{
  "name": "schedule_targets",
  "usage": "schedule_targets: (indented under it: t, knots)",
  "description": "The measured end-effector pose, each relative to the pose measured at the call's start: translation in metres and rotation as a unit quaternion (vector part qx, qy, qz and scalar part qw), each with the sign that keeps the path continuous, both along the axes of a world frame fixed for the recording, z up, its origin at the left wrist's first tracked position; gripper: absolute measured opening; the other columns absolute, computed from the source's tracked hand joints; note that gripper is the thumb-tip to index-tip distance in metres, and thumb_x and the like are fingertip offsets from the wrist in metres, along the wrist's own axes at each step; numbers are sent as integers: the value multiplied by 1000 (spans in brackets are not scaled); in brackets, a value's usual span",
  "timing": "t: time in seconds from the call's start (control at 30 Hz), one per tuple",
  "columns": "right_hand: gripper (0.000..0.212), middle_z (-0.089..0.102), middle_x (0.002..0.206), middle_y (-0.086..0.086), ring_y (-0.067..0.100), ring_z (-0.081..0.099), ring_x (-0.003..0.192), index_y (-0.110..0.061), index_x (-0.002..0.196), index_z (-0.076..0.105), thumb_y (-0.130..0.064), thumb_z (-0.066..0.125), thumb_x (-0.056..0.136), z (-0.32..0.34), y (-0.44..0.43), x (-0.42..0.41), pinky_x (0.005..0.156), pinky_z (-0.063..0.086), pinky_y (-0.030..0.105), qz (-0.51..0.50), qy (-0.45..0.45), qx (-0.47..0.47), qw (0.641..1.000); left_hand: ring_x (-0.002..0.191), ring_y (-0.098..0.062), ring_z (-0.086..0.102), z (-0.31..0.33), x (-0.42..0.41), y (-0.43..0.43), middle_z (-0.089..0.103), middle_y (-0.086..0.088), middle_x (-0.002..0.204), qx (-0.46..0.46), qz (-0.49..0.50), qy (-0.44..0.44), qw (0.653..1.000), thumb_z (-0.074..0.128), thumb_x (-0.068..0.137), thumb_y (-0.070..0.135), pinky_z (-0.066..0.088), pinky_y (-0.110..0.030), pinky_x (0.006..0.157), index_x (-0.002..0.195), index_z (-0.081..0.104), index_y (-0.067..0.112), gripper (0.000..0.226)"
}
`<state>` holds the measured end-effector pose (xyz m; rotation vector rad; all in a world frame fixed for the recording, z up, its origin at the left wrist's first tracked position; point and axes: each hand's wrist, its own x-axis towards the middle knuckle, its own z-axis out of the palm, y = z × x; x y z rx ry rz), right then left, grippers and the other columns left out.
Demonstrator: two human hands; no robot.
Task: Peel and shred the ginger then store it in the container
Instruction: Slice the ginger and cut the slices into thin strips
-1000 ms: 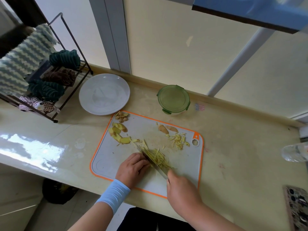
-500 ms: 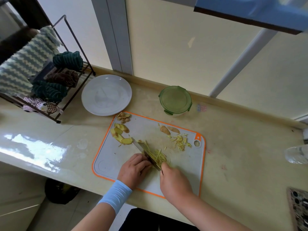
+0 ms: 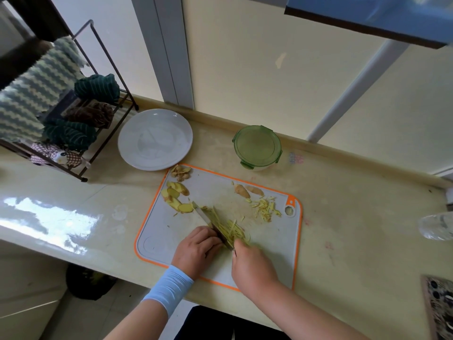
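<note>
The ginger shreds (image 3: 231, 230) I'm cutting sit mid cutting board (image 3: 269, 253), fanned out along the right side of the knife (image 3: 208, 220) blade. My right hand (image 3: 252, 263) is wrapped round the handle. My left hand (image 3: 197, 249) is curled into a claw just left of the blade, knuckles up against it. Can't tell if any ginger is under those fingers, they hide it. 1 finished pile of shreds (image 3: 264, 208) lies near the board's far right corner, and the uncut slices (image 3: 176, 196) wait at the far left. The container (image 3: 257, 147) is beyond the board on the desk (image 3: 355, 241), green lid on. Tip for this bit, imo: tuck fingertips behind the knuckles, make thin even strokes, and slide the claw back a touch each cut so the shreds match.
</note>
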<state>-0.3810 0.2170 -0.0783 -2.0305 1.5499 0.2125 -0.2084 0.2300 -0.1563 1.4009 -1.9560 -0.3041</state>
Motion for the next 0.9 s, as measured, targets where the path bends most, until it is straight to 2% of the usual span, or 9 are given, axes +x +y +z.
schedule_targets:
  t: [0.23, 0.47, 0.7, 0.9]
  knots:
    - [16, 67, 96, 12, 34, 65, 91, -19, 114, 46, -25, 36, 103, 0, -1, 0, 61, 35, 33, 5, -1, -8, 1000, 92, -21, 59, 0, 8, 1, 68, -3, 97, -26, -39, -31, 998, 54, 100, 21, 50, -26, 83, 98, 76, 10, 25]
    - [13, 64, 94, 13, 35, 64, 89, -19, 110, 44, -26, 35, 104, 5, -3, -1, 60, 35, 33, 13, 3, -12, 1000, 88, -20, 59, -2, 8, 4, 67, -2, 95, -25, -28, -40, 999, 64, 91, 14, 51, -26, 80, 93, 75, 11, 12]
    - [12, 65, 99, 8, 33, 63, 92, -23, 111, 42, -22, 37, 100, 19, 16, -18, 63, 33, 35, 14, 16, -16, 1000, 90, -21, 58, -2, 8, 5, 67, -2, 94, -23, -22, -43, 999, 63, 89, 11, 51, -27, 81, 92, 75, 13, 12]
    - [25, 66, 103, 9, 31, 66, 96, -22, 122, 42, -14, 38, 98, 12, 25, -18, 64, 34, 34, 6, 62, 12, 998, 86, -21, 59, -3, 8, 3, 66, -1, 93, -16, -27, -31, 999, 62, 92, 13, 51, -27, 78, 93, 75, 14, 13]
